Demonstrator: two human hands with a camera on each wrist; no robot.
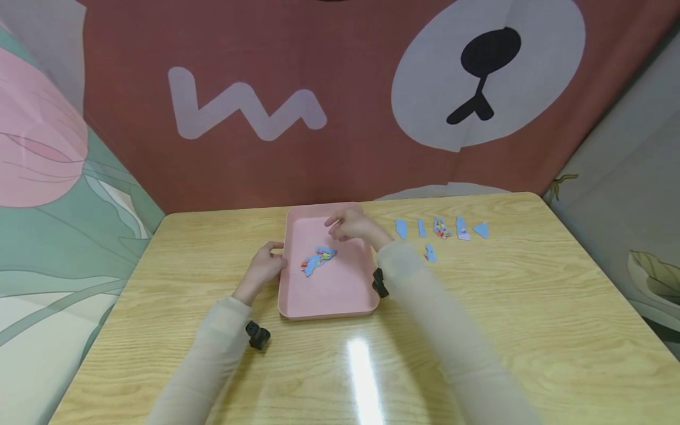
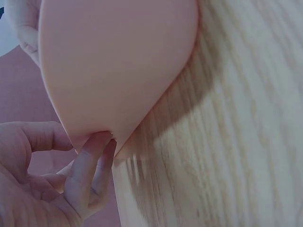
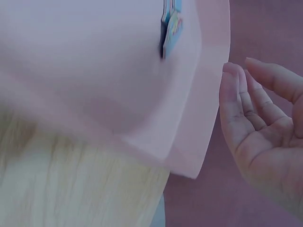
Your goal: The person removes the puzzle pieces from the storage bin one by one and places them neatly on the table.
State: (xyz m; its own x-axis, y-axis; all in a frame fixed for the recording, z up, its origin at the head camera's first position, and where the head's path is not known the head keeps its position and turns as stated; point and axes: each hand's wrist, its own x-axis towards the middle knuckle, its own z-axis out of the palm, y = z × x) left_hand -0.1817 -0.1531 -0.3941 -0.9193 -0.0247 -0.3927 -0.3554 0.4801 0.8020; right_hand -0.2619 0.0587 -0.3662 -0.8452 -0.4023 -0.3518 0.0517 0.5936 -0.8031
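1 pink tray (image 1: 340,295) mid-table (image 1: 531,330), w/ 1 cluster of joined blue puzzle pcs (image 1: 317,260) inside. 6 loose pcs (image 1: 441,229) to its right. Left hand (image 1: 264,270) fingertips touching tray's left edge, fingers curled. Right hand (image 1: 355,227) over tray's far end, fingers relaxed, slightly apart, empty.

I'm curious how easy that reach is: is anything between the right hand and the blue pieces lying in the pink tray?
Nothing visible stands in the way. The right hand hovers over the far part of the pink tray, holding nothing, and only bare tray floor lies between it and the blue pieces. The left hand touches the tray's left edge.
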